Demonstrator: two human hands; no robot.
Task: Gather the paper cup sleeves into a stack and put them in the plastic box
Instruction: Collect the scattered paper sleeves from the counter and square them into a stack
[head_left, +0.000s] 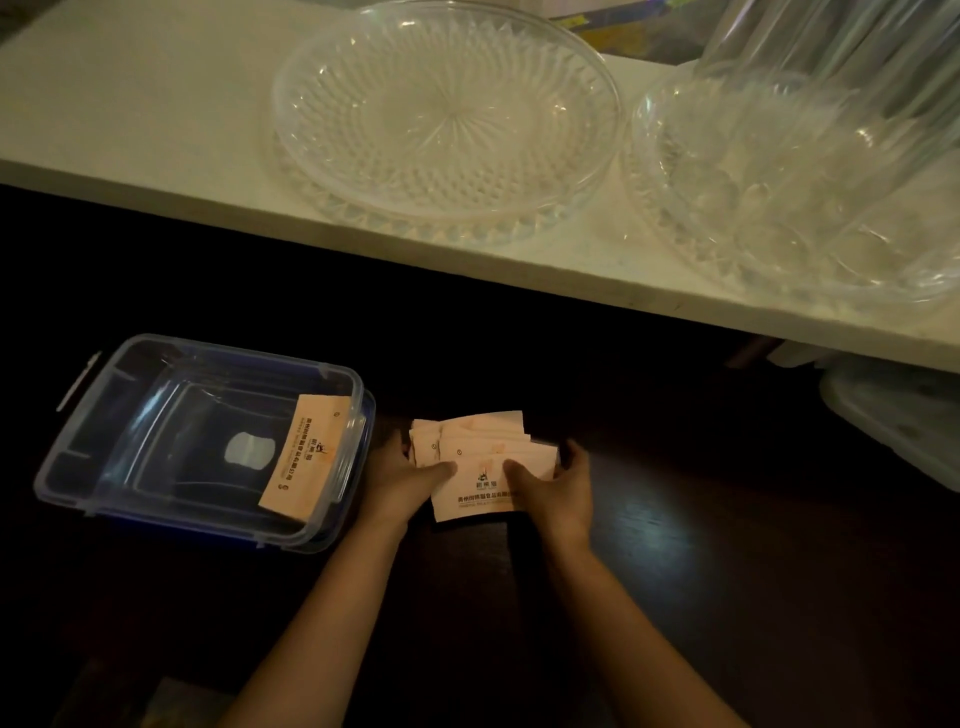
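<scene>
On dark surface below the white shelf (156, 130), your left hand (402, 483) & right hand (558, 491) clamp a loose, fanned stack of paper cup sleeves (480, 465) from both sides, thumbs on top. Just left sits the clear plastic box (156, 499), lid off, w/ one sleeve (306, 457) leaning inside its right wall. Two glass dishes (447, 119) up on shelf.

Both forearms reach forward, the left hand (402, 480) and right hand (558, 486) cupping opposite sides of the uneven sleeve stack (480, 465), thumbs pressed on top.
</scene>
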